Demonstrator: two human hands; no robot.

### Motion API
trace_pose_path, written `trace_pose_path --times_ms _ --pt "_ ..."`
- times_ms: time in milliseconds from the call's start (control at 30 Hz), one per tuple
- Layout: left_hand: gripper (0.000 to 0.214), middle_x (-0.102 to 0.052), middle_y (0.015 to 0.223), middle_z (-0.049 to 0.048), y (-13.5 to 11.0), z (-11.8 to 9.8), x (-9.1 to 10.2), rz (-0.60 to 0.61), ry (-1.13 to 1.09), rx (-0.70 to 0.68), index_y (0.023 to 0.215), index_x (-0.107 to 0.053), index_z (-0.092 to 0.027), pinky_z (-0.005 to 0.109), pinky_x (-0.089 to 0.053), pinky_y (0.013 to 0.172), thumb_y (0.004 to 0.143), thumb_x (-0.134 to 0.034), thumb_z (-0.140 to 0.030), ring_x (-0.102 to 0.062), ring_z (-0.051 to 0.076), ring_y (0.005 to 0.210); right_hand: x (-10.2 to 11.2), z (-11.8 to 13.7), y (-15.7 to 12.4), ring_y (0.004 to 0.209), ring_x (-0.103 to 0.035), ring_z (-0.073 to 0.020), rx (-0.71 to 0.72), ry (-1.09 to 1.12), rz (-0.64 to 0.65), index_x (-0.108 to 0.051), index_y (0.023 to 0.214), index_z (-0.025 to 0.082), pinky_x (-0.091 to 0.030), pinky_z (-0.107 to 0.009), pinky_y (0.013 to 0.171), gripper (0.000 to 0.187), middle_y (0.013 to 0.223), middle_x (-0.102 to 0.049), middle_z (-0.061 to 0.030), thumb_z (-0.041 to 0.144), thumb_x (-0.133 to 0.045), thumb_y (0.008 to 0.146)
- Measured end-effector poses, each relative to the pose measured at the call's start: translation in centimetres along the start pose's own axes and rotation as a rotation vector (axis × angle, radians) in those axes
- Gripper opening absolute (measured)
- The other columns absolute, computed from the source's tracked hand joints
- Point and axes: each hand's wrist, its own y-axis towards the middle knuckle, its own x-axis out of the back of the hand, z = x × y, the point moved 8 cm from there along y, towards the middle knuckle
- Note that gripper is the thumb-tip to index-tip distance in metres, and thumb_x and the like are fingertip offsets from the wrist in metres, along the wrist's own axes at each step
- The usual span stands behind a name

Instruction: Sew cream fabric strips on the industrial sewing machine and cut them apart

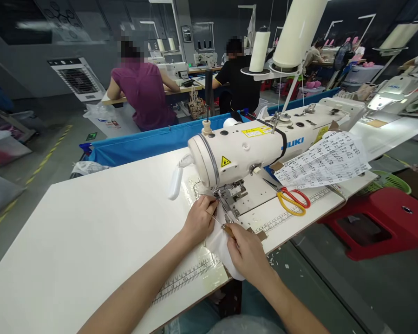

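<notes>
A white cloth piece [220, 242] lies beneath the head of the white sewing machine [237, 150] and drapes over the table's front edge. My left hand [200, 219] is closed, its fingertips pressing the cloth close to the needle area. In my right hand [249, 253] is an awl [229, 230] with a brown handle; its thin metal shaft points left toward my left fingers. The right wrist crosses over the front edge, beside the hanging cloth. My fingers partly hide the cloth under the presser foot.
Scissors [292, 202] with red and yellow handles lie right of the needle area. A handwritten sheet [323, 160] leans on the machine. Thread cones [259, 51] stand behind it. A red stool [386, 218] is at right. Two people sit beyond the blue cloth trough [142, 144].
</notes>
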Motion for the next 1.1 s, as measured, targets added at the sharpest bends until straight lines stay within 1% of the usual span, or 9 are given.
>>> trace_pose_path --times_ms 100,167,267,367,433,533,700,833,1100 --pt "0.033 -0.061 0.109 0.0147 0.3 0.3 -0.4 0.022 -0.028 0.029 0.118 -0.062 -0.011 0.043 -0.058 0.083 0.089 -0.046 -0.007 -0.057 0.028 0.1 0.8 1.3 0.2 0.07 -0.064 -0.0174 0.063 0.141 -0.047 -0.059 0.113 0.016 -0.046 -0.025 0.061 0.032 0.089 -0.07 -0.006 0.009 -0.037 0.09" --pt "0.025 -0.061 0.102 0.0143 0.8 0.2 -0.8 0.078 0.005 0.033 0.108 -0.065 -0.012 0.044 -0.057 0.082 0.09 -0.048 -0.01 -0.057 0.028 0.095 1.0 2.4 0.3 0.073 -0.064 -0.0172 0.095 0.185 -0.052 -0.059 0.112 0.017 -0.047 -0.026 0.064 0.032 0.091 -0.07 -0.006 0.009 -0.037 0.09" --pt "0.019 -0.061 0.089 0.013 1.7 0.2 -1.6 0.183 0.135 0.067 0.087 -0.064 -0.015 0.042 -0.055 0.073 0.091 -0.047 -0.01 -0.056 0.027 0.082 1.1 4.1 -0.1 0.076 -0.063 -0.0182 0.175 0.176 -0.054 -0.059 0.108 0.017 -0.047 -0.027 0.066 0.031 0.089 -0.068 -0.0062 0.008 -0.036 0.089" --pt "0.026 -0.063 0.086 0.0127 2.1 0.6 -1.4 0.168 0.184 0.103 0.082 -0.063 -0.016 0.039 -0.053 0.067 0.093 -0.042 -0.006 -0.056 0.026 0.079 1.3 4.7 -1.2 0.077 -0.063 -0.0196 0.232 0.12 -0.056 -0.058 0.107 0.017 -0.049 -0.029 0.068 0.029 0.087 -0.067 -0.0065 0.008 -0.036 0.09" --pt "0.024 -0.066 0.089 0.0116 1.8 1.4 -0.9 0.095 0.108 0.142 0.086 -0.064 -0.016 0.037 -0.053 0.066 0.096 -0.042 -0.011 -0.059 0.026 0.082 1.5 3.8 -1.8 0.082 -0.066 -0.0199 0.197 0.077 -0.06 -0.057 0.112 0.017 -0.051 -0.029 0.071 0.03 0.091 -0.069 -0.0076 0.008 -0.035 0.093" --pt "0.023 -0.069 0.092 0.008 1.2 3.5 -0.5 0.011 -0.097 0.237 0.09 -0.067 -0.019 0.035 -0.054 0.068 0.098 -0.045 -0.02 -0.064 0.023 0.084 1.4 1.1 -1.9 0.081 -0.07 -0.0212 0.04 -0.089 -0.06 -0.055 0.118 0.014 -0.051 -0.029 0.066 0.03 0.095 -0.072 -0.0097 0.01 -0.035 0.097" --pt "0.024 -0.071 0.087 0.0055 0.9 5.2 -0.5 -0.006 -0.353 0.283 0.083 -0.068 -0.02 0.033 -0.054 0.073 0.095 -0.049 -0.028 -0.067 0.021 0.085 -0.4 -2.3 -0.3 0.069 -0.071 -0.0211 -0.173 -0.344 0.039 -0.054 0.125 0.013 -0.046 -0.028 0.055 0.027 0.087 -0.074 -0.0081 0.019 -0.042 0.101" --pt "0.024 -0.071 0.086 0.0056 1.1 5.3 -0.2 -0.018 -0.402 0.305 0.08 -0.068 -0.02 0.032 -0.054 0.072 0.094 -0.052 -0.033 -0.067 0.021 0.082 -1.2 -2.2 0.9 0.074 -0.072 -0.019 -0.154 -0.348 0.013 -0.056 0.126 0.015 -0.045 -0.025 0.055 0.027 0.096 -0.076 -0.0087 0.019 -0.044 0.101" --pt "0.024 -0.071 0.083 0.0049 1.0 5.5 -0.2 -0.019 -0.428 0.332 0.081 -0.069 -0.021 0.032 -0.054 0.073 0.093 -0.053 -0.033 -0.066 0.02 0.08 -0.8 -2.0 1.3 0.078 -0.073 -0.0198 -0.101 -0.262 -0.07 -0.062 0.122 0.014 -0.049 -0.026 0.059 0.028 0.096 -0.075 -0.0106 0.02 -0.042 0.103"
